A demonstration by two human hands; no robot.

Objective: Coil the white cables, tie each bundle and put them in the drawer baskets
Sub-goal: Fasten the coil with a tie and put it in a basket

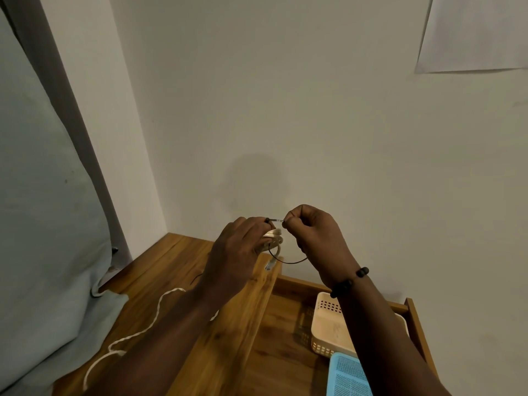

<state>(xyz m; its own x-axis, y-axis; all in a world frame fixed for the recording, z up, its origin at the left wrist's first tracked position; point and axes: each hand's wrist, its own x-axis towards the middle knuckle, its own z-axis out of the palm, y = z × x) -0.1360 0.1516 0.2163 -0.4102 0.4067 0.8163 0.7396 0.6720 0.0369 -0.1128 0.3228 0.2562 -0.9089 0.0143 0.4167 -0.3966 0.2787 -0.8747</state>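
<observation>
My left hand grips a small coil of white cable held up above the wooden top, its plug hanging down. My right hand pinches one end of a thin dark tie that loops under the coil and stretches between both hands. A second white cable lies uncoiled on the wooden top, running under my left forearm. In the open drawer sit a cream basket and a blue basket, partly hidden by my right forearm.
The wooden cabinet top meets the wall at the back. A pale blue cushion or bedding presses against its left side. The drawer's wooden rim stands out at the right. A sheet of paper hangs on the wall.
</observation>
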